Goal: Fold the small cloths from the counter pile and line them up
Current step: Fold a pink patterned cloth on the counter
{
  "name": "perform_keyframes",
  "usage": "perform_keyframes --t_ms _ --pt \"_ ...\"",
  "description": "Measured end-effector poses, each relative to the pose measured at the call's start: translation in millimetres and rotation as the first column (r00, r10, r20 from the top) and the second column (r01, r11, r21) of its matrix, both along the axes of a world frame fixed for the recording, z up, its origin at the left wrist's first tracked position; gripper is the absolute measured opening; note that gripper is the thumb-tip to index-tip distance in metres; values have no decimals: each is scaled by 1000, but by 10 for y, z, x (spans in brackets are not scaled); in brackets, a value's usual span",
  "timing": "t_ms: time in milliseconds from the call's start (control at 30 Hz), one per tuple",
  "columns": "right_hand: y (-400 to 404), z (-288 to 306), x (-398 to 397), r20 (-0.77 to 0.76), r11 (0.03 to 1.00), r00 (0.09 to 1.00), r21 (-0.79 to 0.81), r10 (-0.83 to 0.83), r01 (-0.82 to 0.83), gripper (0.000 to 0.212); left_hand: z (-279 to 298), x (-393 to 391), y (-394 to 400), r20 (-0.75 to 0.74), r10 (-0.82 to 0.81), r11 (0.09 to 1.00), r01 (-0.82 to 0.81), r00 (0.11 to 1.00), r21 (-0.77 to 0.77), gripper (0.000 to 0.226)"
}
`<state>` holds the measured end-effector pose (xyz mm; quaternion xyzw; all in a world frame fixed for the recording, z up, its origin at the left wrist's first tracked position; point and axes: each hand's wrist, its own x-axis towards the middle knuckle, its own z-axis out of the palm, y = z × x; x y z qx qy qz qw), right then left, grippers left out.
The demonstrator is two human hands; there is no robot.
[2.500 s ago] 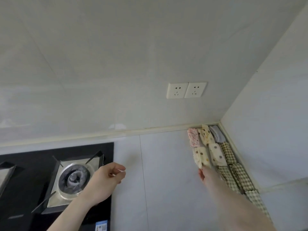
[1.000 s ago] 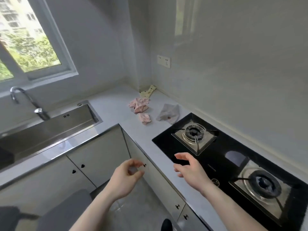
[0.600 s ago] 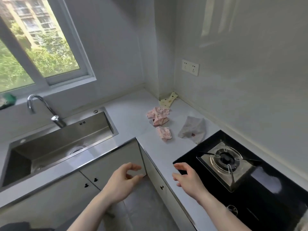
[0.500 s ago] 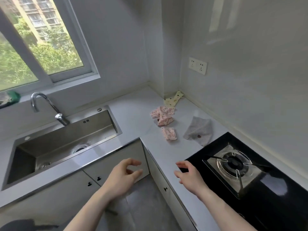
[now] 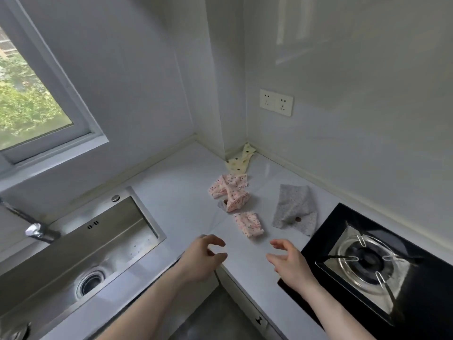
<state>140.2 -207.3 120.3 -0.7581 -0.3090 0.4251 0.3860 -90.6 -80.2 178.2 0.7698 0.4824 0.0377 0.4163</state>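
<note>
Head view: crumpled, seemingly cotton cloths (image 5: pixel 230 192)

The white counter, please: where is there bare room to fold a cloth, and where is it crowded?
Bare white counter lies between the steel sink and the crumpled pink spotted cloths, and again just ahead of both hands, left and right. It is crowded from the cream spotted cloth in the corner to the grey cloth beside the black hob.

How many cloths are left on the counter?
4, maybe more underneath: yellow dotted cloth in the corner, crumpled pink cloth before it, small pink cloth nearest the hands, grey cloth beside the stove.
</note>
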Motion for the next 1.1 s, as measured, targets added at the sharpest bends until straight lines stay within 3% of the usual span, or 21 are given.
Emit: perform_keyframes --t_ms 267,567,633,700,767,833,933,1100 --pt "849 -351 -240 76 955 956 -66 -283 288 52 -552 143 1265 -115 -324 946 320 939 -50 31" --pt "1425 -1045 -245 287 936 905 -67 -314 346 61 -1656 353 2060 -227 -500 851 523 836 51 36" --pt "1456 -1234 -185 309 940 903 -66 -298 333 62 -1923 374 2110 -207 -499 827 534 841 175 29" --pt "1493 -1512 -172 429 938 849 -12 -309 347 60 -2197 375 2116 -119 -491 790 499 863 356 14" --pt "1536 -1715 -234 622 929 710 81 -330 361 51 -2353 369 2089 -54 -491 744 451 869 493 5" --pt "1579 -1804 -319 722 932 607 150 -332 331 35 -2427 359 2083 -24 -499 709 424 867 564 8" --pt "1563 -1916 -341 706 931 613 205 -354 302 17 -2503 330 2085 12 -525 687 415 851 597 8" --pt "1507 -2053 -317 682 936 643 291 -349 200 27 -2594 300 2062 61 -557 667 403 829 626 9"
